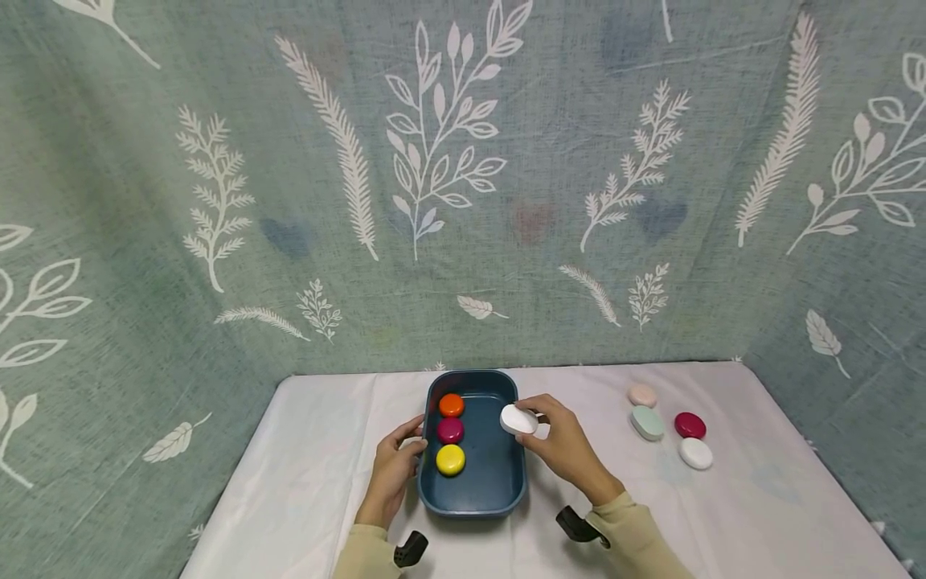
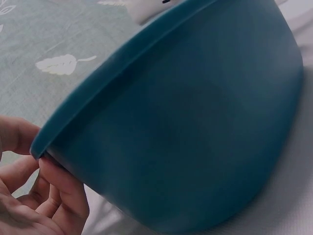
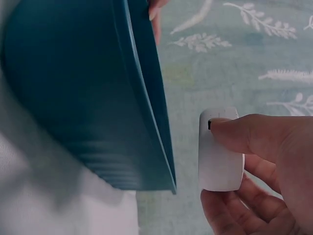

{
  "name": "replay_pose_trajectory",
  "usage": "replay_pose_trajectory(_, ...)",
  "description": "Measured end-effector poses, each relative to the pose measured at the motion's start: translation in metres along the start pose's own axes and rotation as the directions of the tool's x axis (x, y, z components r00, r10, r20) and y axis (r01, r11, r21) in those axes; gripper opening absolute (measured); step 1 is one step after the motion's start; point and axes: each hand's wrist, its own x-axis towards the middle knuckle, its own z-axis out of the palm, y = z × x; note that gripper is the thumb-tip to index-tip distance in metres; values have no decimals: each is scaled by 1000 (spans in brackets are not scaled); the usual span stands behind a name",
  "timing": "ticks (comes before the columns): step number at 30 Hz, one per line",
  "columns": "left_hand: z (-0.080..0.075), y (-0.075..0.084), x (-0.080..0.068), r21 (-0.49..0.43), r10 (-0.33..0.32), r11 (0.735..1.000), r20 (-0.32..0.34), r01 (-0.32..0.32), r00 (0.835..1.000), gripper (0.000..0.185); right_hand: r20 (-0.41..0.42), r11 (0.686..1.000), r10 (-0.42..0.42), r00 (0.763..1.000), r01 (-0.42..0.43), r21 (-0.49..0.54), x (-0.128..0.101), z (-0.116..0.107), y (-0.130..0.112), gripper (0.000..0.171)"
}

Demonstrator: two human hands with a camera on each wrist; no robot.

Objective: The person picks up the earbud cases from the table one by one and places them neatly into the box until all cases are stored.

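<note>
1 white disc [image 1: 517,420] pinched between fingers of right hand [image 1: 567,446], just above right edge of blue tray [image 1: 486,486]. Left hand [image 1: 393,473]: fingers grip tray's left rim. Inside, along left edge: orange disc [image 1: 452,404], magenta disc [image 1: 450,430], yellow disc [image 1: 450,460]. 4 more discs [image 1: 646,423] toward right side of desk [image 1: 760,498].

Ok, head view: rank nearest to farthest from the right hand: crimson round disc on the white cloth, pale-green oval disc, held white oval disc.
1. White oval disc: held in the right hand.
2. Pale-green oval disc: on the white cloth, right of the hand.
3. Crimson round disc: on the cloth, farther right.
</note>
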Motion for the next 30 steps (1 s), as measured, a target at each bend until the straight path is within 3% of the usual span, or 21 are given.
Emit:
replay_pose_trajectory(19, 0, 0, -1, -15, 16, 1000, 2, -16, 1000, 47, 126, 998, -29, 992, 22, 54, 8, 24, -13, 43)
replay_pose_trajectory(30, -1, 1, -3, -16, 14, 1000, 9, -14, 1000, 48, 241, 998, -60, 969, 52, 38, 15, 33, -17, 40)
